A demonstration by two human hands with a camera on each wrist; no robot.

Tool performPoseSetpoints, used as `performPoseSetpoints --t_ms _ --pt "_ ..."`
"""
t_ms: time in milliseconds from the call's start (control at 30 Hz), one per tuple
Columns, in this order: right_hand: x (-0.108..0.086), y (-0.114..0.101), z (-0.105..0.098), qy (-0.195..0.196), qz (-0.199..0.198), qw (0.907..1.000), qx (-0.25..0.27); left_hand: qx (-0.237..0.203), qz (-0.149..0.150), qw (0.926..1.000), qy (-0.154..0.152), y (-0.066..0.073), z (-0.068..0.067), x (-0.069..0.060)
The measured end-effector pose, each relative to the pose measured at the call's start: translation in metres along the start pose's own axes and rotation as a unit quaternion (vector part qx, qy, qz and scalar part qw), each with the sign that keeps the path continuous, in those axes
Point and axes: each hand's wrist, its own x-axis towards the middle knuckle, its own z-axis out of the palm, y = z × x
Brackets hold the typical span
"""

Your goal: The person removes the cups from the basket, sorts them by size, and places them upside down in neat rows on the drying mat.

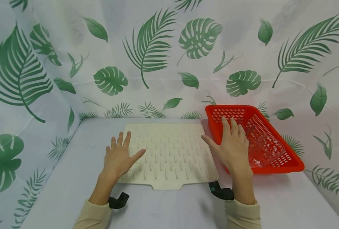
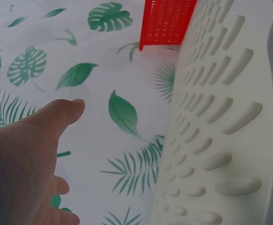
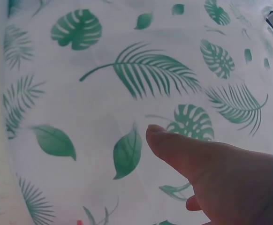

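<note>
A cream drying board with rows of raised pegs lies on the white table. Over its left edge my left hand is held with fingers spread, holding nothing. My right hand hovers between the board's right edge and the red plastic basket, its fingers straight and nothing in its grasp. Clear, glass-like pieces lie inside that basket; my right hand hides part of them. In the left wrist view the thumb points towards the pegged board. The right wrist view has the thumb extended before the leaf-patterned cloth.
A white cloth printed with green leaves hangs behind and on both sides of the table. The basket stands at the back right, its slatted wall beside the board. Black wrist cameras are strapped below both hands.
</note>
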Motion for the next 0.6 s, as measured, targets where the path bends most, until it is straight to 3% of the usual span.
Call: performPoseSetpoints --t_ms 300,600 --pt "0.001 0.012 -0.005 -0.003 0.043 0.9991 0.005 0.003 0.002 1.0 -0.002 0.003 -0.001 0.0" --pt "0.002 0.023 -0.008 -0.002 0.074 0.9973 0.004 0.003 -0.006 1.0 0.003 -0.014 -0.005 -0.007"
